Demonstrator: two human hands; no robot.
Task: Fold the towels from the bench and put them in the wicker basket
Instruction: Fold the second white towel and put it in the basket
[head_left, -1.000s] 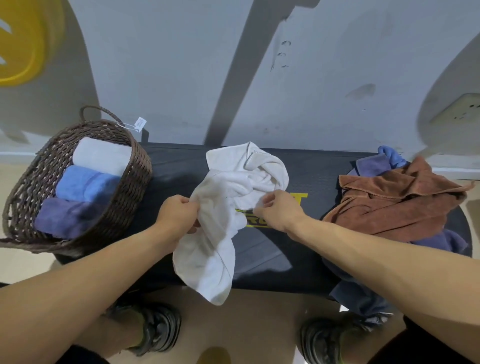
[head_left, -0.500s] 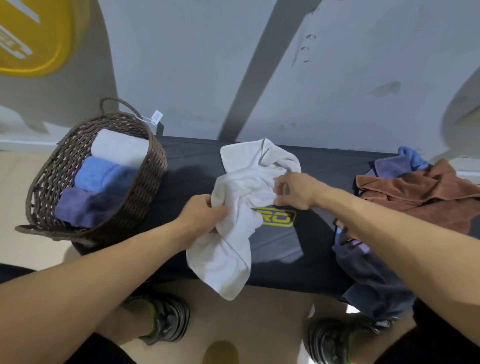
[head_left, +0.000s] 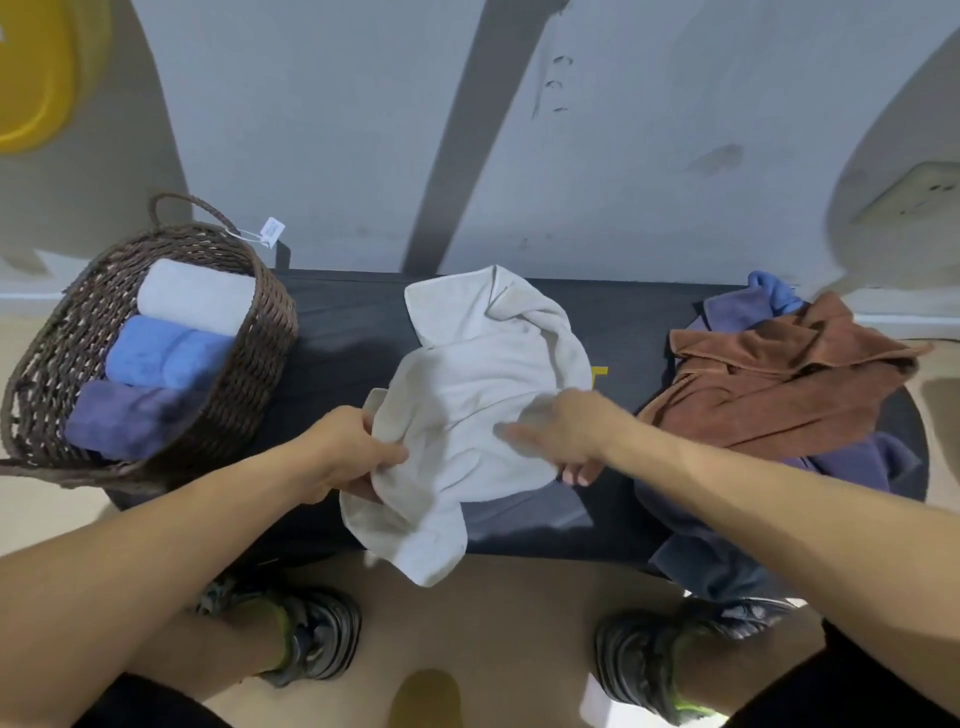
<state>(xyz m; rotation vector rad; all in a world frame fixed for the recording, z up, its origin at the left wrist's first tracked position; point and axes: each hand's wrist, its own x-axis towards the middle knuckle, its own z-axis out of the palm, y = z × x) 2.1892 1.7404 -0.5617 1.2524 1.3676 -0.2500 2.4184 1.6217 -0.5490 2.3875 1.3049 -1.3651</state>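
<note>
White towel (head_left: 483, 395) crumpled at frame centre on surface (head_left: 337, 343), near corner hanging over front edge. Left hand (head_left: 345, 454) pinches its left edge; right hand (head_left: 563, 434) grips right side. Wicker basket (head_left: 260, 353) at left, nearer left hand.

Soft, even indoor light is falling from above and behind me, leaving the scene fairly bright without glare. My head and shoulders are casting broad grey shadows on the wall (head_left: 322, 130), and a dim patch is lying on the bench (head_left: 343, 332) beside the wicker basket (head_left: 260, 364). My right hand (head_left: 566, 431) is smearing with motion blur. The wide lens is bending the edges, stretching my forearms.
</note>
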